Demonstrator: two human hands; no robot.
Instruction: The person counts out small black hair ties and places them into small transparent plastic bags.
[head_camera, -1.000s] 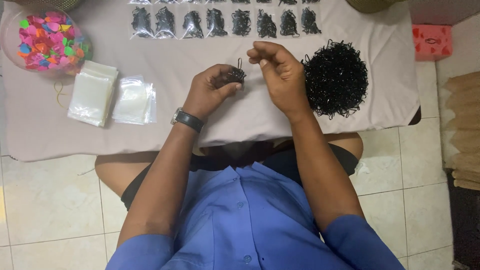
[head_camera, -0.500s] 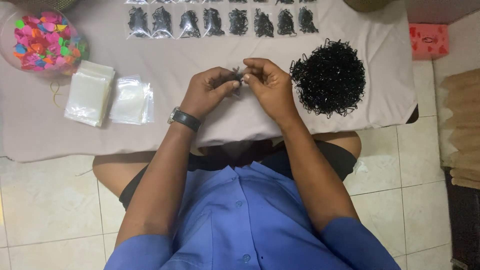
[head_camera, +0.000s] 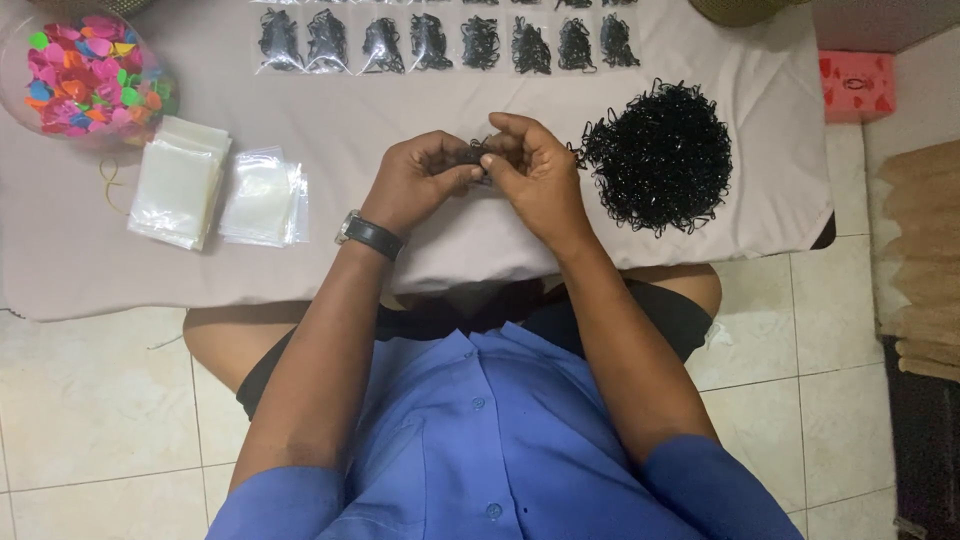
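Head camera looks steeply down onto the table (head_camera: 420, 250).

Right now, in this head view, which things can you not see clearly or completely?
- Bunch of black elastic bands: mostly hidden between the left hand and right hand; count unclear.
- Second row of filled packets: cut off by the top edge.
- Jar of colourful pieces: pieces too small to identify.
- Table legs: covered by the cloth and the person's body.

We wear a blue buttoned shirt (head_camera: 480, 440) with short sleeves, dark shorts (head_camera: 560, 320), and a black wristwatch (head_camera: 371, 237) on our left wrist.
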